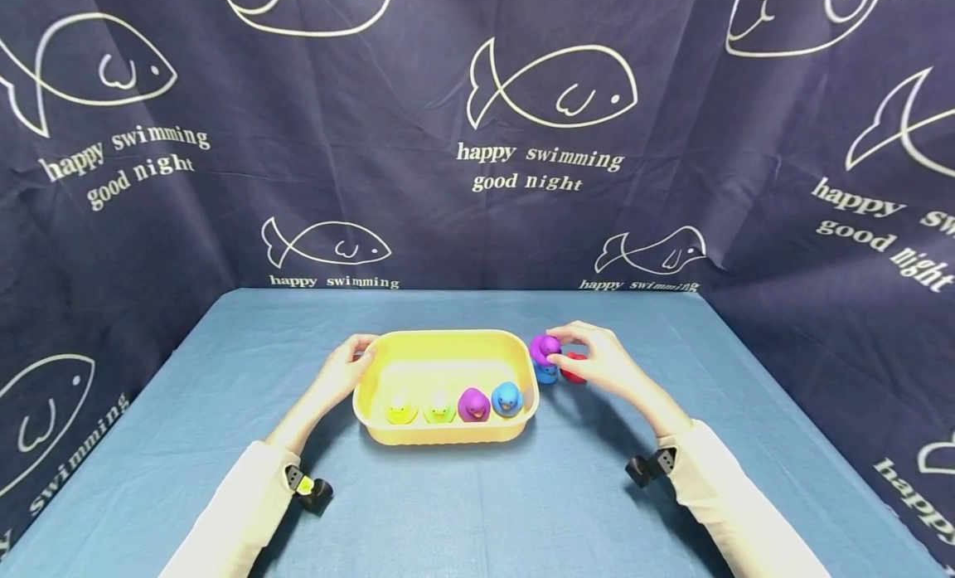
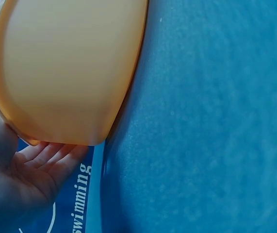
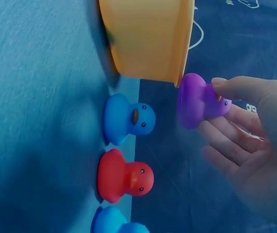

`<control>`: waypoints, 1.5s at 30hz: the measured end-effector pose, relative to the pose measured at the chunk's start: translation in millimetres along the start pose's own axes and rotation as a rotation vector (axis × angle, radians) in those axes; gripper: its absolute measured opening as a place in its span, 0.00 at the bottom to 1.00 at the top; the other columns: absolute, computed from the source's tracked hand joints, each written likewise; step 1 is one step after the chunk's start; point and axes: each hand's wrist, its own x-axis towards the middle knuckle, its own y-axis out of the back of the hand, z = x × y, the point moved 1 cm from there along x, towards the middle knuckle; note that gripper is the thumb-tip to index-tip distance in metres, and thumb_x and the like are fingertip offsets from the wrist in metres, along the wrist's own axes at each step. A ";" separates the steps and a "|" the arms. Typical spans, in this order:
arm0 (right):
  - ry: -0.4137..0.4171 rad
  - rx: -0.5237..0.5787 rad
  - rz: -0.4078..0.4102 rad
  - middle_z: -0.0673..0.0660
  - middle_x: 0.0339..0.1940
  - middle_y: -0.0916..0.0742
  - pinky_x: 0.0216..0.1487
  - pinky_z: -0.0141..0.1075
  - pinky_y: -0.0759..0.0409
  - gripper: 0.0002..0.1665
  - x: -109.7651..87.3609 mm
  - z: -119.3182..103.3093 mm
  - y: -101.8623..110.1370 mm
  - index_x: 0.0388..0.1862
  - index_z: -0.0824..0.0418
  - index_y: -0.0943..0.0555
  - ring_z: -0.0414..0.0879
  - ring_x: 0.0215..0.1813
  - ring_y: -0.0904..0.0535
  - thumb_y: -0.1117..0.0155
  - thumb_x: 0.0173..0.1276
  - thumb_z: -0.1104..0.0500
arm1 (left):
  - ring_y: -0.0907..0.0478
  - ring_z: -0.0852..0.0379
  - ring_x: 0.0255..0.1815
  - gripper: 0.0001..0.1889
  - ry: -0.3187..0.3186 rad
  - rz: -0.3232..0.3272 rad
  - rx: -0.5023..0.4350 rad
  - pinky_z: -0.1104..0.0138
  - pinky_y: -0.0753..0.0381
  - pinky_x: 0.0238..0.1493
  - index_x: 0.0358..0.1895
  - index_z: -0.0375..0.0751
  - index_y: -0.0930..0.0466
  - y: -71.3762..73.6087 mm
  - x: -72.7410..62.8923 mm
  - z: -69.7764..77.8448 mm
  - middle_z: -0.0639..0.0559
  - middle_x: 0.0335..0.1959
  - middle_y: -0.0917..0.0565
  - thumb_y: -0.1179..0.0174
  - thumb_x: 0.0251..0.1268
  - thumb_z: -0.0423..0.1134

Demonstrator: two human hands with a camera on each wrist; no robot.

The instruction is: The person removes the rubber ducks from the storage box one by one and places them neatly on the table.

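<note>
A yellow plastic basin [image 1: 448, 433] stands on the table, and my left hand [image 1: 349, 364] grips its left end. In the left wrist view the thumb of that hand [image 2: 26, 170] lies at the rim, with the fingers against the end wall. My right hand [image 1: 597, 358] pinches a purple rubber duck [image 3: 196, 102] between thumb and fingers, raised just off the basin's right end. Below it on the table are a blue rubber duck [image 3: 121, 119], a red rubber duck [image 3: 121, 175] and a lighter blue duck [image 3: 116, 222], mostly cut off by the frame edge.
Inside the basin, along its near side, sit a yellow duck [image 1: 402, 410], a green duck [image 1: 440, 409], a purple duck [image 1: 474, 405] and a blue duck [image 1: 507, 399]. Blue cloth covers the table [image 1: 477, 512]. A dark fish-patterned curtain [image 1: 433, 188] hangs behind it and at both sides.
</note>
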 end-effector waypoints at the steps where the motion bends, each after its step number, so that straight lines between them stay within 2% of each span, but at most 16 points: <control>1: 0.004 -0.005 0.001 0.57 0.45 0.15 0.52 0.48 0.22 0.22 -0.3 0.6 0.3 0.50 0.63 0.18 0.50 0.46 0.18 0.29 0.55 0.59 | 0.22 0.42 0.48 0.16 0.000 0.000 0.000 0.55 0.23 0.49 0.56 0.31 0.29 0.2 0.1 0.2 0.34 0.50 0.22 0.51 0.70 0.37; 18: 0.008 -0.071 0.002 0.59 0.44 0.15 0.54 0.50 0.25 0.21 -9.2 17.4 -0.2 0.48 0.65 0.18 0.54 0.50 0.20 0.30 0.55 0.61 | 0.23 0.41 0.49 0.17 0.010 0.002 0.003 0.53 0.24 0.51 0.56 0.31 0.29 1.0 -1.3 0.6 0.34 0.51 0.22 0.51 0.70 0.37; 28: 0.009 -0.081 0.025 0.60 0.44 0.15 0.50 0.49 0.23 0.21 -12.9 22.6 4.0 0.48 0.66 0.18 0.53 0.45 0.17 0.29 0.54 0.62 | 0.22 0.41 0.49 0.16 0.002 0.003 0.001 0.54 0.23 0.50 0.56 0.31 0.29 0.8 -0.9 1.5 0.34 0.50 0.22 0.51 0.70 0.37; 39: -0.029 -0.085 0.012 0.60 0.46 0.15 0.52 0.50 0.24 0.22 -18.4 28.5 11.1 0.50 0.66 0.19 0.54 0.46 0.18 0.30 0.54 0.63 | 0.22 0.41 0.49 0.17 -0.007 0.001 -0.011 0.54 0.24 0.51 0.56 0.31 0.29 1.0 -1.0 1.6 0.34 0.51 0.22 0.51 0.71 0.37; 45: -0.020 -0.109 0.031 0.60 0.45 0.15 0.51 0.49 0.24 0.22 -20.9 31.2 13.5 0.49 0.66 0.18 0.53 0.46 0.18 0.30 0.54 0.63 | 0.22 0.42 0.48 0.16 -0.017 0.007 -0.014 0.54 0.24 0.51 0.56 0.31 0.28 1.4 -0.7 1.1 0.34 0.50 0.22 0.51 0.71 0.37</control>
